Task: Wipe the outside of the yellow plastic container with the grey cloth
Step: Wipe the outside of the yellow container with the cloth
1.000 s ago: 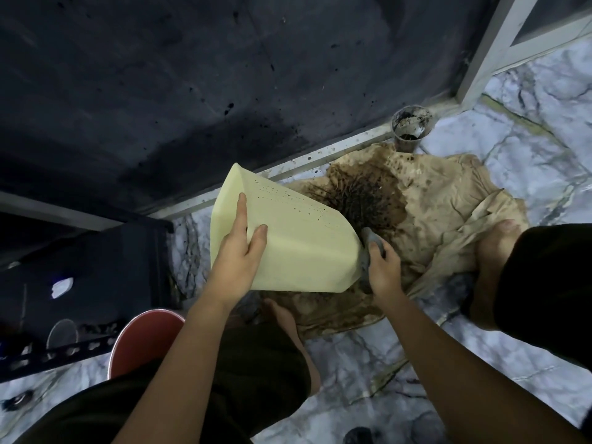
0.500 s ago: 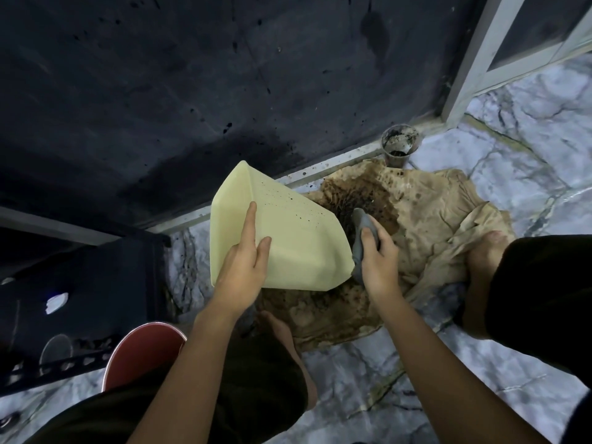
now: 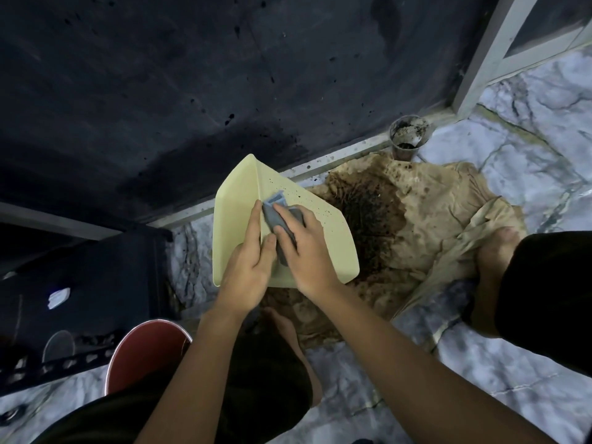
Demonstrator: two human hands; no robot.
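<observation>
Mid-wipe, by the look of it. Container (image 3: pixel 323 238) tilted above stained sheet (image 3: pixel 426 219) on floor (image 3: pixel 528 129), steadied by left hand (image 3: pixel 248 270), fingers flat along its side. Right hand (image 3: pixel 304 251) pressing cloth (image 3: pixel 277 216) onto upper face. Dark specks (image 3: pixel 307 197) beyond cloth remain unwiped.
</observation>
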